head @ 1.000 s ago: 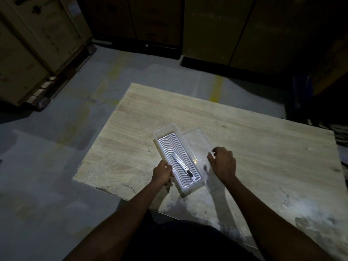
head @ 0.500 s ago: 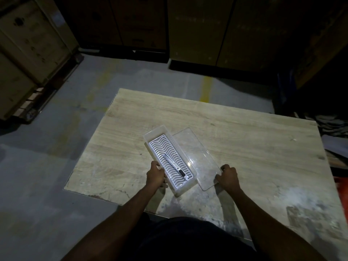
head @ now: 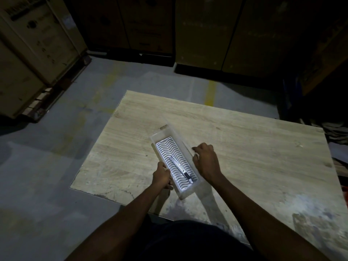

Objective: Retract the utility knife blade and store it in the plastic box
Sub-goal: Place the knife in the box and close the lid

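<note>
A clear plastic box [head: 185, 194] with a white wavy-ribbed insert lies at an angle on the wooden table [head: 244, 147], near its front edge. The utility knife [head: 181, 169], silver with a dark end, lies inside on the insert; I cannot tell the blade's state. My left hand [head: 162, 176] grips the box's near left wall. My right hand [head: 206, 162] is closed on the clear lid [head: 185, 147], which is tilted up along the box's right side. Most of the lid is hard to make out.
The table's left and near edges drop to a grey concrete floor [head: 56, 166] with a yellow line. Large crates on a pallet [head: 37, 53] stand at the far left. Dark cabinets [head: 207, 34] line the back, and dim clutter sits past the table's right edge.
The lid lay flat on the table to the right of the box. My right hand has gripped it, lifted it and brought it against the box's right side. My left hand stays on the box.
</note>
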`<action>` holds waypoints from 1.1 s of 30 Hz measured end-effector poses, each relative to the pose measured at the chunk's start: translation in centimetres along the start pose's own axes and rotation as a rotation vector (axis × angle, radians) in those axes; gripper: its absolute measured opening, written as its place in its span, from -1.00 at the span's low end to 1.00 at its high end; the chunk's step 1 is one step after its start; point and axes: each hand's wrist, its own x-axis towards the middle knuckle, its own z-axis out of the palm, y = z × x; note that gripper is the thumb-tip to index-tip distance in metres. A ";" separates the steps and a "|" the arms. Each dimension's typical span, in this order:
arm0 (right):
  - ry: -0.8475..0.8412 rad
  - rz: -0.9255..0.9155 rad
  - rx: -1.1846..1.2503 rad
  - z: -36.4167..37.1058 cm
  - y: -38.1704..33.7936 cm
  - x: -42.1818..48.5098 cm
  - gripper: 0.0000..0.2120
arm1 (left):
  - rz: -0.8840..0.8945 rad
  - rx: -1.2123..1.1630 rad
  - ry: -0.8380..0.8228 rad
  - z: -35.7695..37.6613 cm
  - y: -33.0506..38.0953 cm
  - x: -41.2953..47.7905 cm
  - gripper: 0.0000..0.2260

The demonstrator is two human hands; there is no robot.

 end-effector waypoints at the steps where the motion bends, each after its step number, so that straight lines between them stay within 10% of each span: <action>1: 0.001 -0.083 -0.029 -0.1 -0.8 0.3 -0.72 | -0.005 -0.005 -0.004 0.0 0.1 -0.1 -0.88; 9: -0.105 -0.512 -0.215 1.1 -3.7 1.0 -0.63 | -0.007 -0.015 -0.016 -0.2 -0.4 0.5 -0.89; 33: -0.203 -0.611 -0.244 2.5 -1.3 -6.6 -0.64 | -0.054 -0.127 0.006 -0.4 0.8 -1.0 -0.90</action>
